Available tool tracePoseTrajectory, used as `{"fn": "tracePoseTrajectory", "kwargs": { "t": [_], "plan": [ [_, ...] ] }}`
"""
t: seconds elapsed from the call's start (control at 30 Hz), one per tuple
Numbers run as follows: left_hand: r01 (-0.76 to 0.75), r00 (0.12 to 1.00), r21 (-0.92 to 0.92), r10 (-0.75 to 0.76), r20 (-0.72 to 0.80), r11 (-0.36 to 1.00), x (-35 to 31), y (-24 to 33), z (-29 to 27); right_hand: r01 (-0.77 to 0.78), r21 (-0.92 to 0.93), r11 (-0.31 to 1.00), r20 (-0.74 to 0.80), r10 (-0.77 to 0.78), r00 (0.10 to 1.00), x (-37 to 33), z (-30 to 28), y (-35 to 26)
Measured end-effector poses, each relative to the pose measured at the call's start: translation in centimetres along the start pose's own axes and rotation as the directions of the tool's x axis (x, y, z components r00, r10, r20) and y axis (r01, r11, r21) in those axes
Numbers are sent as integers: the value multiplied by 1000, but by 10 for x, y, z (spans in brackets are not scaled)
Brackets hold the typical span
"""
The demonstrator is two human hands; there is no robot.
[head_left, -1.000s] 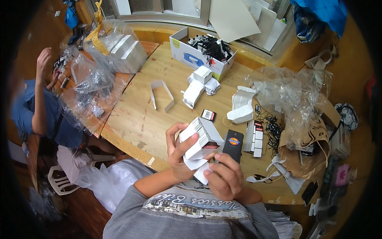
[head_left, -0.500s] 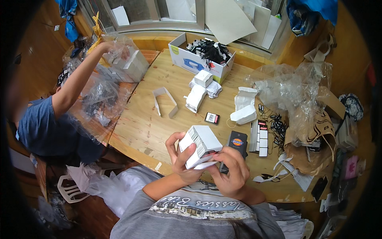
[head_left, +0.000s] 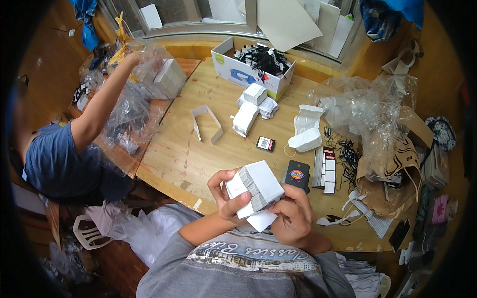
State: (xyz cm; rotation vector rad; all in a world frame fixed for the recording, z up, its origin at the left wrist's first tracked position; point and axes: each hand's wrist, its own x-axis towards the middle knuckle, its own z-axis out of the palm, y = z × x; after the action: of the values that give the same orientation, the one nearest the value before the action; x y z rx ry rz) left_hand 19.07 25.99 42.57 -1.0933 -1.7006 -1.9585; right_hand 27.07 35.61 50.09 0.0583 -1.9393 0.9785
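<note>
White card stack (head_left: 262, 182) has turned, gripped between the two half-closed hands (head_left: 224, 200) (head_left: 296, 216).

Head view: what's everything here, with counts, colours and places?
Card stack: one, white, held centrally
Tabletop: one, tan, middle
Carton: one, white, far side
Cords: many, black, carton and right
Packets: several, white, near carton
Paper strip: one, white, beside packets
Flat card: one, black-white, below packets
Tag: one, black, right of stack
Labels: several, white, beside tag
Plastic wrapping: several, clear, both sides
Paper bag: one, brown, right
Chair: one, white, lower left
Worker: one, blue-sleeved, far left
Shirt: one, grey, bottom
Left hand: one, bare, gripping stack
Right hand: one, bare, at stack's right
</note>
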Motion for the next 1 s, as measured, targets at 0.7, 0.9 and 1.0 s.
{"fn": "tracePoseTrajectory", "kwargs": {
  "t": [0.7, 0.9, 1.0],
  "plan": [
    [371, 826, -880, -538, 168, 296, 22, 25, 9, 158, 36, 987, 15, -159, 987, -3, 6, -2],
    [-37, 999, 97, 35, 22, 995, 38, 22, 7, -39, -58, 998, 12, 40, 999, 10, 2, 5],
    [-30, 989, 173, 4, 149, 984, 49, 25, 3, 0, -145, 989, 36, 5, 999, 12, -2, 9]
  ]
}}
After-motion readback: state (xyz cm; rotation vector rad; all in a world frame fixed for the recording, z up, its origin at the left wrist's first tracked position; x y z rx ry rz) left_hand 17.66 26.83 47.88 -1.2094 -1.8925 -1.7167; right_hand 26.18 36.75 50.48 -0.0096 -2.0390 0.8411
